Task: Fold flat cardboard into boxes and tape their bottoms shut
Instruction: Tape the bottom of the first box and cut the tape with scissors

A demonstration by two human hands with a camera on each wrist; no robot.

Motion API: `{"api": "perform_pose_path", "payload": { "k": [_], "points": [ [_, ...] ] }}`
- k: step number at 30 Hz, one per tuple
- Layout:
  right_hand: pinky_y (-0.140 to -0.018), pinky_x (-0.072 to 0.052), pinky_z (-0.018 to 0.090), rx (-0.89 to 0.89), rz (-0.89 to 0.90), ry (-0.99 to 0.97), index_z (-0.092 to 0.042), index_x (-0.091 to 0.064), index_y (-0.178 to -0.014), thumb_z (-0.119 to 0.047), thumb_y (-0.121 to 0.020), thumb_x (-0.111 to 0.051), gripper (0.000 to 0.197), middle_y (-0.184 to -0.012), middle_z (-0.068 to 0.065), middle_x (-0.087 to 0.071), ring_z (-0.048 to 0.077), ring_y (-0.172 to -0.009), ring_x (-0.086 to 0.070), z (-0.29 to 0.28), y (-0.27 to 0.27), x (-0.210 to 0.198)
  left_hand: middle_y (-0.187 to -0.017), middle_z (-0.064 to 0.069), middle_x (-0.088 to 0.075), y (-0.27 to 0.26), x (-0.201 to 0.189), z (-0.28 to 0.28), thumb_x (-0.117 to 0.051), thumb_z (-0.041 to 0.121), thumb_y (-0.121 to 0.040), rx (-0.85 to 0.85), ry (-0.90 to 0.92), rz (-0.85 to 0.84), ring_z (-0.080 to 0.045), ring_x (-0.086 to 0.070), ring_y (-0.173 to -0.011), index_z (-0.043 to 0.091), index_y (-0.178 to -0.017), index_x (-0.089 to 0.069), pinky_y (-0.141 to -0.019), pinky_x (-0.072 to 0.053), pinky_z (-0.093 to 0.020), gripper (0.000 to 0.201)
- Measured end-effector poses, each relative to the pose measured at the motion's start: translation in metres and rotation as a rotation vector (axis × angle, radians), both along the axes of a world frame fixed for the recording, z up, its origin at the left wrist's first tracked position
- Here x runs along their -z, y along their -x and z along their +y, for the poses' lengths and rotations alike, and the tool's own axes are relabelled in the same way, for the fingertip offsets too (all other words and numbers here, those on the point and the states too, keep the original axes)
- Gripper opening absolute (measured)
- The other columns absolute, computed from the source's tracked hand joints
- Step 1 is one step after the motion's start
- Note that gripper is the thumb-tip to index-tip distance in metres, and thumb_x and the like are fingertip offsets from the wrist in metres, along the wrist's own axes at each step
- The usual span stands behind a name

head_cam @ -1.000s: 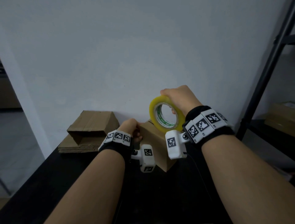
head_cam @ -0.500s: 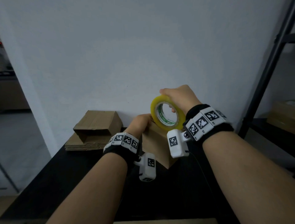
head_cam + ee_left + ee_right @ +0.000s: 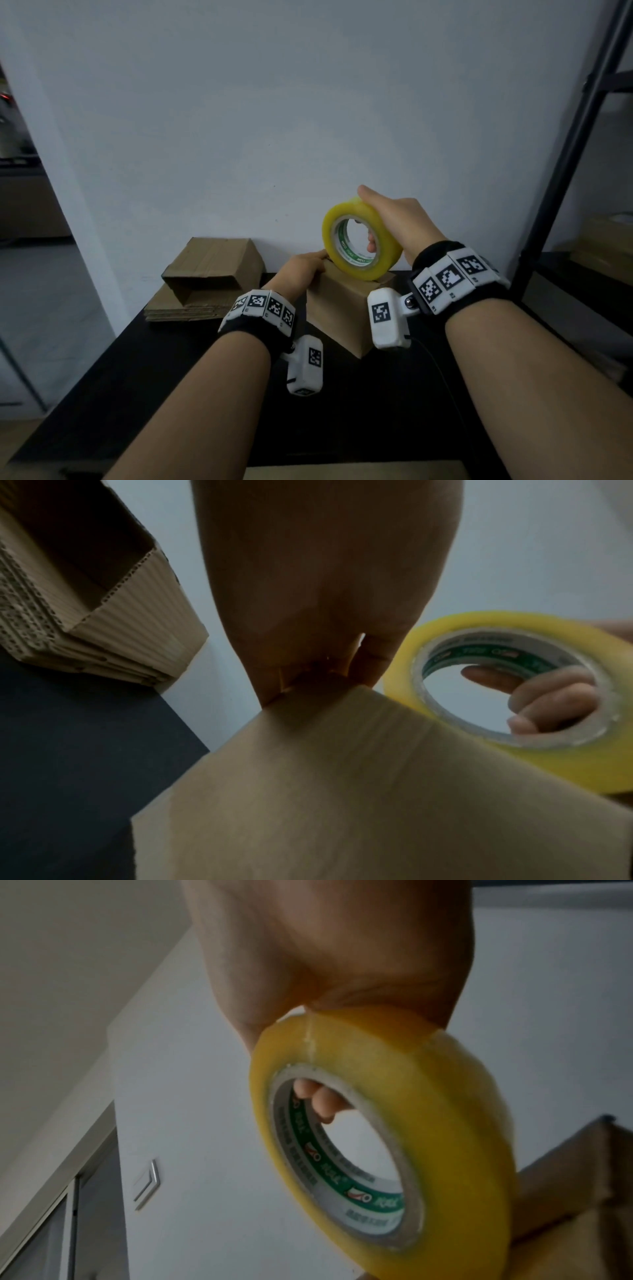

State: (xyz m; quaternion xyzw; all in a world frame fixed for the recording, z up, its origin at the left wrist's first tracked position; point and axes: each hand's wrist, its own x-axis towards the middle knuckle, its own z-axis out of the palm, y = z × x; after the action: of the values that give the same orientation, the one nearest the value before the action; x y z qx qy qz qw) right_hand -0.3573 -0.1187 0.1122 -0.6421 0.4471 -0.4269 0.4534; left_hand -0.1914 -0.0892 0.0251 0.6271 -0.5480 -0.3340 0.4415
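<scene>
1. Your right hand (image 3: 394, 222) has a firm grip on the tape roll (image 3: 361, 240): thumb over the yellow outer rim, fingers (image 3: 318, 1099) curled thru the core w/ the green print.
2. The roll stands upright on edge, its bottom touching the top of the cardboard box (image 3: 339, 315), toward the box's far side.
3. The wrist view on your right shows a tape end or seam line across the roll's outer face, right under your thumb; can't tell whether any tape is stuck to the box.
4. Your left hand (image 3: 301, 270) is on the box's top left edge, fingertips reaching toward the roll, just beside it. From the left wrist cam your hand sits over the box's upper corner; whether those fingers are flat or curled, can't tell, so no call on that grip.
5. The box sits on the black desk (image 3: 137, 377), turned corner-on to you, roughly mid-desk, near the wall (image 3: 274, 102).
6. Left of the box, well apart: a stack of flat cardboard (image 3: 185, 310) against the wall, w/ one opened box (image 3: 212, 270) lying on its side on top, its open mouth toward you.
7. Both wrists carry black bands w/ white marker tiles & a white cam unit.
8. On your right, a dark metal shelf frame (image 3: 565, 154), w/ a blurry brown box on one of its shelves.
9. At the very bottom edge, a strip of cardboard pokes into the head view.
</scene>
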Motion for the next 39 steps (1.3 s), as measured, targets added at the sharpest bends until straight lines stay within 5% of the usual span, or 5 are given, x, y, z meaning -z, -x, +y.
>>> {"api": "perform_pose_path", "payload": {
  "k": [10, 19, 25, 30, 39],
  "points": [
    [-0.051, -0.052, 0.028, -0.021, -0.047, 0.037, -0.004, -0.067, -0.08, -0.042, -0.085, -0.067, 0.038, -0.06, 0.014, -0.062, 0.024, -0.049, -0.058, 0.014, 0.003, 0.0, -0.139, -0.008, -0.052, -0.001, 0.007, -0.009, -0.027, 0.011, -0.101, 0.021, 0.027, -0.294, -0.025, -0.047, -0.126, 0.024, -0.135, -0.052, -0.106, -0.033, -0.029, 0.044],
    [-0.05, -0.044, 0.029, 0.004, -0.02, 0.12, -0.007, -0.064, -0.07, -0.028, -0.078, -0.07, 0.023, -0.051, 0.01, -0.051, 0.022, -0.047, -0.049, 0.017, 0.015, -0.004, -0.154, -0.006, -0.033, -0.001, 0.006, -0.01, -0.021, 0.018, -0.104, -0.043, -0.046, -0.487, -0.023, -0.031, -0.14, 0.02, -0.149, -0.034, -0.116, -0.021, -0.03, 0.046],
    [-0.046, -0.041, 0.028, 0.044, 0.152, 0.122, -0.005, -0.058, -0.064, -0.023, -0.075, -0.068, 0.024, -0.047, 0.011, -0.05, 0.022, -0.041, -0.046, 0.022, 0.033, -0.005, -0.149, -0.009, -0.041, 0.007, 0.007, -0.006, -0.03, 0.031, -0.105, -0.086, -0.039, -0.701, -0.025, -0.037, -0.137, 0.013, -0.144, -0.041, -0.114, -0.027, -0.032, 0.045],
    [-0.047, -0.042, 0.03, 0.068, 0.235, 0.053, 0.0, -0.063, -0.07, -0.025, -0.075, -0.069, 0.026, -0.049, 0.014, -0.053, 0.024, -0.041, -0.048, 0.022, 0.053, 0.009, -0.158, -0.013, -0.015, 0.012, 0.001, 0.004, -0.03, -0.001, -0.101, -0.12, -0.045, -0.678, -0.027, -0.015, -0.146, 0.0, -0.15, -0.015, -0.117, -0.013, -0.029, 0.051],
    [-0.042, -0.039, 0.023, 0.102, 0.325, -0.064, 0.002, -0.065, -0.072, -0.025, -0.076, -0.068, 0.028, -0.044, 0.013, -0.053, 0.021, -0.032, -0.046, 0.02, 0.072, 0.036, -0.16, -0.011, -0.013, 0.017, -0.003, 0.008, -0.03, -0.004, -0.1, -0.034, -0.087, -1.054, -0.027, -0.013, -0.147, 0.001, -0.151, -0.014, -0.115, -0.011, -0.027, 0.053]
  ]
}}
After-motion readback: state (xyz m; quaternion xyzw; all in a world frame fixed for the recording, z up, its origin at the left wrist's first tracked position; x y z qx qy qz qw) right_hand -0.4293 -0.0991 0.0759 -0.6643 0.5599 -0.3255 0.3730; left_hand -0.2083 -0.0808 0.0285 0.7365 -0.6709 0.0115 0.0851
